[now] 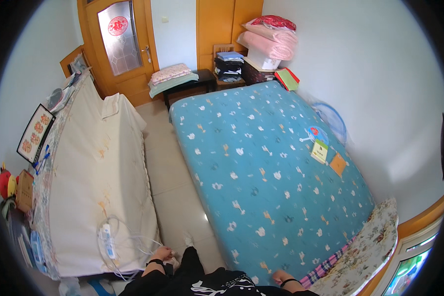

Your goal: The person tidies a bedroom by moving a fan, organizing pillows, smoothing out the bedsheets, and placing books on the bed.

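Observation:
My left hand [163, 253], with a dark band at its wrist, hangs by the near corner of a cream-covered table [84, 163]. Its fingers are curled; what they hold, if anything, is too small to make out. Close to it, loops of white cable [142, 242] run from a white power strip [108, 240] lying on the cover. My right hand [281, 276], also banded at the wrist, is over the near edge of the blue patterned mattress [251, 197]. Its fingers look closed, with nothing visible in them. Beside it lies a plaid cloth [325, 266].
A narrow tiled floor strip [167, 167] runs between table and bed toward the door [121, 44]. Floral bedding [365, 256] lies at the near right. A fan [316, 132], a green booklet [319, 151] and an orange one [338, 165] rest on the mattress. Folded quilts [269, 42] are stacked behind.

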### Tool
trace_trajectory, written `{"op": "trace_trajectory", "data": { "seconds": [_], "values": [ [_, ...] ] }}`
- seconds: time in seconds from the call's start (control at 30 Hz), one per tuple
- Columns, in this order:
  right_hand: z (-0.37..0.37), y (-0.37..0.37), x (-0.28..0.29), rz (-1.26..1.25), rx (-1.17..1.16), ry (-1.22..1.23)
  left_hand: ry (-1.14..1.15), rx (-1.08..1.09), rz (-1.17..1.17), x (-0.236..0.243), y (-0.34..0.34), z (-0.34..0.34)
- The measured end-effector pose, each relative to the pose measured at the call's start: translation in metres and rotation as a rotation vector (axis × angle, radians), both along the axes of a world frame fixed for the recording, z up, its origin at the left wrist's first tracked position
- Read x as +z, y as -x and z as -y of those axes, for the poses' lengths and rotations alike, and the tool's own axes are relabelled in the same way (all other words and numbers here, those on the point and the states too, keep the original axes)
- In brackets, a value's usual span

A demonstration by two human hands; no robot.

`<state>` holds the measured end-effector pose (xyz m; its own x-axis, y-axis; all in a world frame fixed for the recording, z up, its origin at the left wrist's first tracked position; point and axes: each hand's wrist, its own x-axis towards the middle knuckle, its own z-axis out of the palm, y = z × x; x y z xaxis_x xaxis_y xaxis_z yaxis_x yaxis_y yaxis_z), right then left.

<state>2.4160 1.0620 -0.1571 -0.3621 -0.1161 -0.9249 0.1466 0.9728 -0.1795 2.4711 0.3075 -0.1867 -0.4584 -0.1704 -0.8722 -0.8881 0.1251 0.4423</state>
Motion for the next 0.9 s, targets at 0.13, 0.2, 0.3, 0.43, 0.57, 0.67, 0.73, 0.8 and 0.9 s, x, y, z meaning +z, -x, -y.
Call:
{"op": "trace_trajectory", "data": {
  "seconds": [0.13,0.2,0.3,0.43,0.57,0.67,0.73,0.8,0.9],
  "values": [
    [0.097,0.052,0.022,0.133,-0.339,-0.02,0.088,0.0,-0.048,0.008,0.088,0.114],
    [0.153,0.088,0.027,0.151,-0.491,0.02,0.108,-0.059,-0.139,0.016,0.15,0.169],
    [0.238,0.154,0.029,0.133,-0.645,0.141,0.189,-0.111,-0.233,0.034,0.231,0.251],
    [0.284,0.221,0.043,0.079,-0.874,0.149,0.116,0.014,-0.301,0.05,0.327,0.273],
    [0.335,0.3,0.046,0.119,-0.791,0.066,0.105,0.01,-0.249,0.059,0.402,0.32],
    [0.372,0.391,0.042,0.154,-0.708,0.01,0.142,-0.075,-0.175,0.054,0.443,0.37],
    [0.368,0.464,0.037,0.068,-0.651,0.003,0.136,-0.166,-0.126,0.04,0.487,0.39],
    [0.392,0.562,0.032,-0.103,-0.554,0.059,0.131,-0.047,-0.173,0.037,0.526,0.432],
    [0.475,0.727,0.026,-0.323,-0.59,0.189,0.136,0.232,-0.234,0.018,0.568,0.499]
  ]
}}
